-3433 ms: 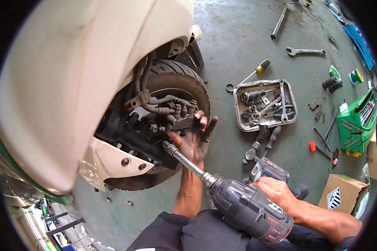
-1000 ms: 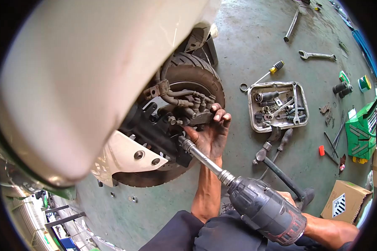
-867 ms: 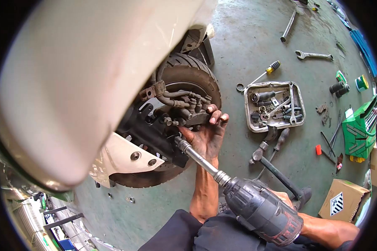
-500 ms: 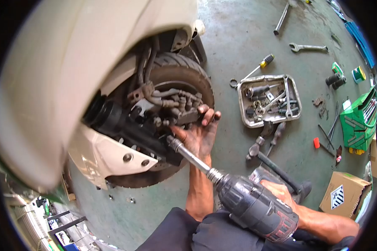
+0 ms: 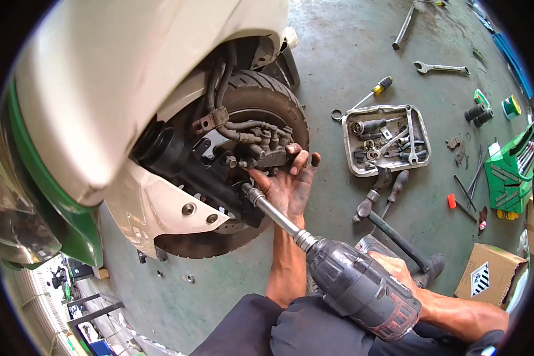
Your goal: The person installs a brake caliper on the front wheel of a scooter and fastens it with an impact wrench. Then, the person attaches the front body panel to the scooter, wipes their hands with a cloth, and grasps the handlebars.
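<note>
My right hand [image 5: 396,268] is wrapped round the handle of a dark cordless impact wrench [image 5: 356,285]. A long silver extension with a socket [image 5: 256,194] runs from its nose up to the lower part of the fork leg [image 5: 202,178]. Whether the socket sits on a bolt is hidden. My left hand [image 5: 292,184] is palm up under the brake caliper [image 5: 271,148], with fingers curled against its right end and thumb below it. The caliper, with hoses attached, is beside the front wheel [image 5: 285,101] of a white motorbike or scooter.
Right of the wheel, a metal tray [image 5: 353,169] holds wrenches and small tools. Beside it lie a hammer [image 5: 391,237] and a screwdriver [image 5: 374,92]. Farther right are a spanner [image 5: 442,68], a green toolbox [image 5: 510,178] and a cardboard box [image 5: 486,270]. The white fairing [image 5: 160,53] overhangs the wheel.
The camera view has shifted slightly, so the bike and the tools sit a little farther right. Both hands keep their hold, and the socket remains by the fork leg.
</note>
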Demonstrator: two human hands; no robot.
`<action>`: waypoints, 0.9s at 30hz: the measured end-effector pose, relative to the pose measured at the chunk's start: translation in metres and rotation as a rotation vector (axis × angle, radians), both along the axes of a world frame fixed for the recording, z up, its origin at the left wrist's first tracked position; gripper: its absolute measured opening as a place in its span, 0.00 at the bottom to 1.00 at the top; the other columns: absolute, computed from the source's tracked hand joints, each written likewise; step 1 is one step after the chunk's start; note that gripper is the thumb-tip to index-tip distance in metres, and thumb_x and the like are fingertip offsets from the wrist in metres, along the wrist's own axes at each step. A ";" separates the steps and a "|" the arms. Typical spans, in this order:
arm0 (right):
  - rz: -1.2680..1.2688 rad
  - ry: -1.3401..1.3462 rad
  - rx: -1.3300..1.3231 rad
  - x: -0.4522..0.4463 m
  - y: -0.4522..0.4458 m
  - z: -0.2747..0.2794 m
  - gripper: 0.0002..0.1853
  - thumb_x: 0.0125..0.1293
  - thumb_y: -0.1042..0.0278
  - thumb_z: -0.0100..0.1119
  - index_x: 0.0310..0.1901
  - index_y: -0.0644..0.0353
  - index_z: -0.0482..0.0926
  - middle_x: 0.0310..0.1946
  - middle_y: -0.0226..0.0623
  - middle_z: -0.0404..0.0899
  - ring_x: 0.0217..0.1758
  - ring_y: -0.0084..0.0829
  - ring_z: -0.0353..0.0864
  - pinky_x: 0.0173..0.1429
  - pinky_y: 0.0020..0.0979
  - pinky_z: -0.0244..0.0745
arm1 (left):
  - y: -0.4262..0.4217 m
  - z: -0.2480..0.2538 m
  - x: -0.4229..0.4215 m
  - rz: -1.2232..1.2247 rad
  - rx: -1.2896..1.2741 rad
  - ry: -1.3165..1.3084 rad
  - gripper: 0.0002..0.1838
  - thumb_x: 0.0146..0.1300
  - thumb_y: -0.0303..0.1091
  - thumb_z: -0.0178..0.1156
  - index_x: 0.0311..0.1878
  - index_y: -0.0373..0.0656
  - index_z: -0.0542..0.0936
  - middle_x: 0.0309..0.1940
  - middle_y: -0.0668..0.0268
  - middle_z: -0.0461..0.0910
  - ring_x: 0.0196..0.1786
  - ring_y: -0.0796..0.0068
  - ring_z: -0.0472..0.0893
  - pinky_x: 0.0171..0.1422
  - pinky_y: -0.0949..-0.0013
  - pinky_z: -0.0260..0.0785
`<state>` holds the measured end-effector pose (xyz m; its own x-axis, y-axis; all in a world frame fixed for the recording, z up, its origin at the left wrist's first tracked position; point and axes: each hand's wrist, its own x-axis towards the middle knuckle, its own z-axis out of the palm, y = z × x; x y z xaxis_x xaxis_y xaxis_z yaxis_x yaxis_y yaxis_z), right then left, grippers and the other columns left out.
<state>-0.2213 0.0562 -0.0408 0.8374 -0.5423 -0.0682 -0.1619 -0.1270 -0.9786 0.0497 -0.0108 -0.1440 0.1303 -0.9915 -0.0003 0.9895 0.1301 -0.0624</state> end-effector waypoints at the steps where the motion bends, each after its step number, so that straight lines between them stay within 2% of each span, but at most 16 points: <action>1: 0.003 -0.013 -0.001 0.000 0.000 -0.002 0.28 0.58 0.60 0.63 0.55 0.73 0.74 0.47 0.55 0.78 0.48 0.55 0.79 0.53 0.42 0.75 | 0.000 0.001 0.000 -0.008 -0.014 0.010 0.48 0.48 0.65 0.74 0.57 0.30 0.69 0.46 0.60 0.72 0.39 0.71 0.70 0.74 0.44 0.61; 4: -0.083 -0.165 -0.029 0.011 0.005 -0.004 0.29 0.59 0.59 0.63 0.57 0.72 0.74 0.49 0.55 0.78 0.48 0.55 0.79 0.53 0.42 0.75 | 0.000 0.000 0.000 -0.002 -0.017 -0.016 0.48 0.48 0.65 0.73 0.57 0.31 0.69 0.46 0.60 0.73 0.39 0.71 0.70 0.75 0.44 0.61; 7: -0.074 -0.126 0.059 0.011 0.012 -0.010 0.28 0.58 0.62 0.65 0.57 0.71 0.74 0.49 0.55 0.79 0.48 0.54 0.80 0.53 0.44 0.75 | -0.001 -0.004 0.000 -0.005 -0.040 -0.025 0.48 0.49 0.66 0.72 0.58 0.32 0.70 0.46 0.61 0.73 0.39 0.71 0.71 0.75 0.44 0.60; 9: -0.061 -0.188 0.007 0.008 0.011 -0.011 0.28 0.57 0.64 0.67 0.58 0.70 0.74 0.50 0.53 0.79 0.49 0.52 0.81 0.53 0.44 0.76 | 0.000 -0.005 0.002 -0.010 -0.022 -0.020 0.48 0.50 0.67 0.71 0.58 0.32 0.70 0.46 0.62 0.74 0.39 0.72 0.71 0.75 0.44 0.61; 12: -0.114 -0.173 0.094 0.009 0.015 -0.008 0.29 0.55 0.67 0.70 0.59 0.68 0.75 0.49 0.50 0.80 0.48 0.48 0.82 0.52 0.42 0.77 | 0.000 -0.004 0.001 0.006 -0.020 -0.051 0.47 0.51 0.67 0.70 0.57 0.32 0.71 0.46 0.61 0.74 0.39 0.72 0.71 0.75 0.44 0.61; 13: -0.131 -0.112 0.298 0.008 0.020 -0.004 0.30 0.55 0.67 0.70 0.59 0.68 0.75 0.49 0.49 0.80 0.48 0.48 0.82 0.52 0.41 0.77 | 0.000 -0.003 0.003 -0.001 0.031 -0.058 0.49 0.44 0.67 0.74 0.55 0.32 0.72 0.45 0.61 0.74 0.38 0.71 0.71 0.77 0.44 0.55; 16: -0.142 -0.066 0.387 0.013 0.018 0.004 0.29 0.54 0.65 0.71 0.57 0.68 0.77 0.48 0.48 0.80 0.47 0.45 0.83 0.51 0.39 0.78 | 0.001 0.003 0.001 0.011 0.026 -0.060 0.48 0.50 0.68 0.70 0.57 0.31 0.71 0.47 0.60 0.73 0.39 0.71 0.73 0.76 0.44 0.61; 18: -0.060 -0.106 0.028 0.011 0.010 -0.001 0.29 0.54 0.64 0.71 0.56 0.68 0.77 0.48 0.47 0.80 0.47 0.45 0.83 0.51 0.38 0.78 | -0.002 0.005 -0.004 0.030 0.003 0.021 0.48 0.47 0.65 0.74 0.56 0.31 0.71 0.46 0.60 0.72 0.39 0.70 0.73 0.77 0.44 0.61; 20: -0.209 -0.126 0.789 0.000 0.019 0.001 0.28 0.58 0.67 0.71 0.60 0.66 0.76 0.52 0.45 0.81 0.52 0.38 0.83 0.55 0.36 0.79 | -0.011 -0.002 -0.007 0.039 -0.071 0.123 0.47 0.45 0.62 0.76 0.55 0.30 0.71 0.45 0.60 0.71 0.38 0.71 0.73 0.78 0.44 0.61; 21: -0.237 -0.118 0.869 -0.002 0.018 0.000 0.28 0.59 0.68 0.71 0.60 0.66 0.76 0.52 0.44 0.81 0.52 0.37 0.83 0.56 0.35 0.79 | -0.012 -0.006 -0.006 0.023 -0.093 0.169 0.47 0.43 0.60 0.78 0.53 0.30 0.70 0.44 0.60 0.71 0.37 0.72 0.72 0.79 0.44 0.60; 24: -0.161 -0.097 0.735 -0.003 0.010 -0.003 0.28 0.59 0.68 0.71 0.61 0.65 0.76 0.53 0.43 0.81 0.53 0.36 0.83 0.57 0.35 0.79 | -0.006 0.000 -0.001 0.009 0.005 0.116 0.47 0.43 0.59 0.79 0.53 0.29 0.71 0.44 0.60 0.71 0.33 0.73 0.69 0.79 0.45 0.60; 27: -0.127 -0.108 0.675 -0.003 0.006 -0.008 0.27 0.60 0.68 0.71 0.61 0.64 0.76 0.54 0.41 0.81 0.54 0.34 0.83 0.58 0.34 0.79 | -0.009 -0.006 0.002 -0.009 -0.046 0.135 0.48 0.44 0.60 0.78 0.55 0.28 0.71 0.45 0.59 0.72 0.32 0.75 0.68 0.77 0.46 0.59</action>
<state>-0.2248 0.0623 -0.0487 0.7912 -0.5052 -0.3446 -0.0321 0.5284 -0.8484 0.0521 -0.0194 -0.1502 0.1235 -0.9920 0.0280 0.9729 0.1155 -0.2005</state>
